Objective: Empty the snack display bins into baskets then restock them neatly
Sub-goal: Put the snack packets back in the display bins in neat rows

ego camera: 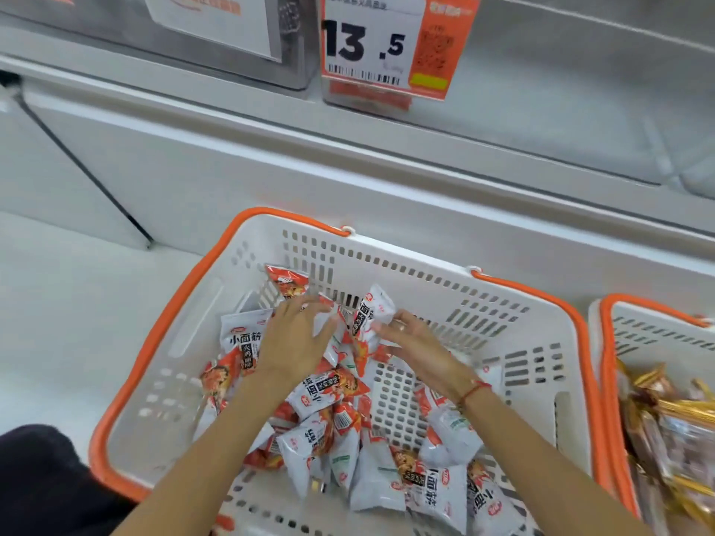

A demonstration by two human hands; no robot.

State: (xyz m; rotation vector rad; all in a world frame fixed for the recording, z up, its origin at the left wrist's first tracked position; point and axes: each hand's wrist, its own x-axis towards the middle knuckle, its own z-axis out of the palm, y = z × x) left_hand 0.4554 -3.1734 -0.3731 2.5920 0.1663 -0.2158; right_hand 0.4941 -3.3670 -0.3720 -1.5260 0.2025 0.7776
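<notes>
A white basket with orange handles (456, 303) stands on the floor and holds several small white-and-red snack packets (325, 392). My left hand (294, 338) reaches into the pile with its fingers curled around packets near the basket's far wall. My right hand (410, 342) pinches one upright white-and-red packet (371, 315) between thumb and fingers. Both hands sit close together over the middle of the basket. A red string circles my right wrist.
A second white-and-orange basket (657, 334) at the right holds gold and brown wrapped snacks (673, 423). Above is a white shelf ledge (348, 148) with clear display bins and an orange price tag reading 13.5 (387, 44). A dark shape (42, 477) lies at lower left.
</notes>
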